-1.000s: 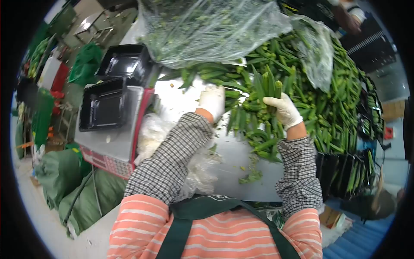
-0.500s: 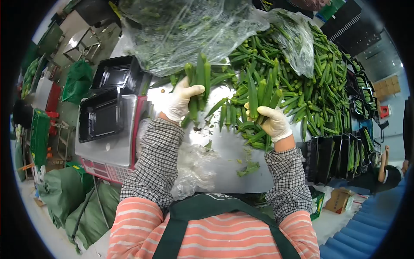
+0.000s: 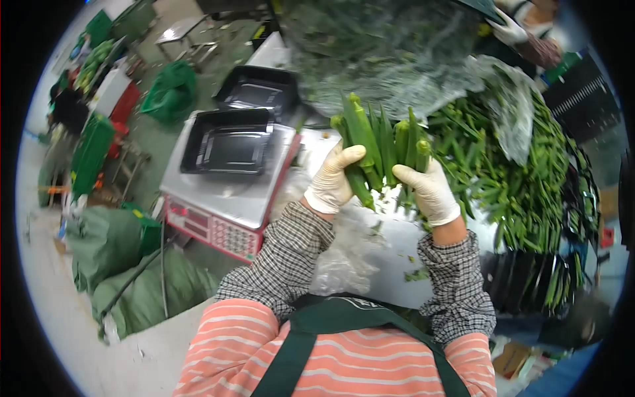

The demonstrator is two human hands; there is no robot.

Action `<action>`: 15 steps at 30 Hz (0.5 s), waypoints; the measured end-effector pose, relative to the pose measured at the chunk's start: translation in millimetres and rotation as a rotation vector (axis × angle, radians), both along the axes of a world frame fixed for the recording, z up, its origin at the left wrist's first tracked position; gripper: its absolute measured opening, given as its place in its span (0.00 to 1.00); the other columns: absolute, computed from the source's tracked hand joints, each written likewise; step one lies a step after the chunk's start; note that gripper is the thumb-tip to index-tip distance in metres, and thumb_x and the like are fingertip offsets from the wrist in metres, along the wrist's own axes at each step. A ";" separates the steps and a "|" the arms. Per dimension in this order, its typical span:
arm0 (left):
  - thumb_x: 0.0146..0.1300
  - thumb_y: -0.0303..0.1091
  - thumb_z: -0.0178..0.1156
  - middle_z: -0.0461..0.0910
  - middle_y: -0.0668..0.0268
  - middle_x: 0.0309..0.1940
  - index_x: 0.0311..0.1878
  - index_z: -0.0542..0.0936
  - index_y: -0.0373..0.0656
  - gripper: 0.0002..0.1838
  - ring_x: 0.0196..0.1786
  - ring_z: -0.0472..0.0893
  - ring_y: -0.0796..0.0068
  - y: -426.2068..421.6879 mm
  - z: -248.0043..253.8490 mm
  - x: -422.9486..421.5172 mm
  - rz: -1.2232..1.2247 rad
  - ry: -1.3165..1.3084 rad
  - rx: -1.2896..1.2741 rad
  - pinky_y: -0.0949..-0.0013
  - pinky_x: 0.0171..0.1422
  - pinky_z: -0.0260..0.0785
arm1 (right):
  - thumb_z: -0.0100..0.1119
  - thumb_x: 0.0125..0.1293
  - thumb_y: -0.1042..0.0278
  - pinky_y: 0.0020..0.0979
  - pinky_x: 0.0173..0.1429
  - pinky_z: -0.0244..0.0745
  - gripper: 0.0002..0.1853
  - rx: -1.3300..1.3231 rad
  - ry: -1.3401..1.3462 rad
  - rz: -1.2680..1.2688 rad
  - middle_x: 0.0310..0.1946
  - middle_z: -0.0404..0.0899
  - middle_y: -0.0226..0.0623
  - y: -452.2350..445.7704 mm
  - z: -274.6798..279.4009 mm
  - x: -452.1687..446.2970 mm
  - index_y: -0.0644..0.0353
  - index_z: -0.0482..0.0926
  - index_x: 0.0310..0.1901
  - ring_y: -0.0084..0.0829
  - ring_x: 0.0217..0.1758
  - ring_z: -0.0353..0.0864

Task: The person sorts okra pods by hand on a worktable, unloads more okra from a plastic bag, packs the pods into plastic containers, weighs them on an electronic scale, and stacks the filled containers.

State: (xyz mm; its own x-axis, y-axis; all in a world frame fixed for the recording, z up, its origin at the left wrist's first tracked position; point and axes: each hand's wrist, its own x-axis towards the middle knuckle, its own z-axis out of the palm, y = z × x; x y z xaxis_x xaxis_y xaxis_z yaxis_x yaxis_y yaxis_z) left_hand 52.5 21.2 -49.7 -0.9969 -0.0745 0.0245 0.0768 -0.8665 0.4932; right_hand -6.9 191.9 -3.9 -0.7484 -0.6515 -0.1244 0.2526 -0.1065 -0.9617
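Note:
My left hand (image 3: 335,178), in a white glove, is closed round several green okra pods (image 3: 360,135) that stand nearly upright. Close to its right, my right hand (image 3: 431,188), also gloved, grips another bunch of okra (image 3: 409,139). The two bunches almost touch above the metal table (image 3: 403,255). To the right spreads a large pile of loose okra (image 3: 522,192). On the left, a black plastic tray (image 3: 228,142) rests on a scale (image 3: 211,212) with a red keypad front.
Another black tray (image 3: 259,89) sits behind the scale. Clear plastic sheeting (image 3: 383,53) covers the far side, and crumpled film (image 3: 344,255) lies near my left sleeve. A co-worker's gloved hand (image 3: 508,30) shows at top right. Filled black trays (image 3: 529,281) stand at right.
Both hands have lifted their okra bunches and come close together. My left hand, near the table at first, now holds pods. The view has turned, showing the scale farther right.

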 end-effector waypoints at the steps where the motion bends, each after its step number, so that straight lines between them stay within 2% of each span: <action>1: 0.57 0.32 0.61 0.75 0.61 0.52 0.60 0.68 0.39 0.27 0.55 0.75 0.65 -8.6 14.8 9.5 0.084 0.004 -0.041 0.61 0.63 0.66 | 0.60 0.57 0.76 0.25 0.53 0.69 0.24 0.015 0.020 0.031 0.48 0.77 0.33 -17.8 10.4 0.0 0.67 0.71 0.57 0.22 0.49 0.74; 2: 0.57 0.28 0.61 0.74 0.64 0.50 0.59 0.68 0.40 0.26 0.52 0.75 0.69 -18.0 33.3 19.1 0.221 0.040 -0.109 0.66 0.61 0.67 | 0.59 0.58 0.77 0.24 0.48 0.70 0.23 0.012 0.122 0.080 0.44 0.78 0.31 -39.2 24.1 2.7 0.68 0.71 0.56 0.21 0.43 0.75; 3: 0.57 0.29 0.61 0.74 0.64 0.51 0.60 0.68 0.40 0.26 0.52 0.75 0.69 -31.8 41.6 27.9 0.326 0.049 -0.168 0.66 0.60 0.66 | 0.58 0.58 0.76 0.24 0.44 0.71 0.21 -0.022 0.203 0.093 0.42 0.78 0.31 -64.7 24.6 2.4 0.68 0.72 0.55 0.21 0.39 0.75; 5: 0.58 0.27 0.60 0.74 0.63 0.50 0.59 0.68 0.41 0.24 0.52 0.75 0.69 -65.2 54.2 49.2 0.426 0.032 -0.159 0.66 0.59 0.68 | 0.58 0.57 0.75 0.24 0.41 0.72 0.20 -0.012 0.271 0.268 0.40 0.79 0.33 -117.7 31.6 0.9 0.67 0.74 0.53 0.21 0.37 0.75; 7: 0.60 0.24 0.57 0.75 0.63 0.50 0.58 0.70 0.42 0.21 0.51 0.76 0.68 -93.1 66.0 66.9 0.629 -0.039 -0.169 0.66 0.56 0.70 | 0.59 0.53 0.73 0.24 0.38 0.72 0.19 0.048 0.378 0.424 0.35 0.80 0.35 -176.2 32.4 -0.1 0.66 0.77 0.49 0.20 0.34 0.75; 9: 0.63 0.25 0.56 0.77 0.65 0.46 0.54 0.72 0.42 0.16 0.46 0.78 0.70 -137.0 43.7 71.7 0.742 -0.164 -0.179 0.66 0.50 0.72 | 0.59 0.55 0.71 0.25 0.41 0.73 0.22 0.211 0.486 0.562 0.39 0.80 0.37 -230.2 30.0 -0.4 0.69 0.74 0.52 0.22 0.38 0.77; 11: 0.63 0.27 0.56 0.76 0.62 0.49 0.55 0.71 0.37 0.17 0.49 0.77 0.66 -181.6 11.3 76.0 0.637 -0.317 -0.136 0.64 0.55 0.70 | 0.59 0.54 0.66 0.28 0.44 0.74 0.22 0.448 0.693 0.614 0.38 0.82 0.42 -272.8 17.6 2.4 0.67 0.75 0.51 0.28 0.39 0.80; 13: 0.63 0.26 0.55 0.76 0.61 0.48 0.54 0.72 0.35 0.16 0.48 0.76 0.69 -180.0 23.1 93.4 0.548 -0.323 -0.362 0.66 0.56 0.68 | 0.57 0.54 0.63 0.33 0.51 0.73 0.24 0.675 0.806 0.709 0.44 0.80 0.49 -284.8 17.0 6.3 0.65 0.75 0.52 0.38 0.46 0.81; 15: 0.63 0.24 0.54 0.75 0.60 0.49 0.56 0.69 0.33 0.18 0.51 0.74 0.72 -169.2 41.2 103.8 0.606 -0.326 -0.770 0.69 0.58 0.65 | 0.55 0.55 0.61 0.36 0.58 0.70 0.24 0.542 0.947 0.580 0.48 0.78 0.51 -278.2 0.7 6.3 0.64 0.75 0.53 0.45 0.52 0.77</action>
State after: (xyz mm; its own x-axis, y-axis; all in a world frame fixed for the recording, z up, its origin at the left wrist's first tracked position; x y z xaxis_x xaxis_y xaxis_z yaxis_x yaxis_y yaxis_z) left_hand 156.3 -148.1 -8.5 -0.7641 -0.6450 0.0133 0.1581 -0.1673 0.9731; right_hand -0.6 -86.3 -3.3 -0.3080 -0.9502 -0.0482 -0.6900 0.2580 -0.6762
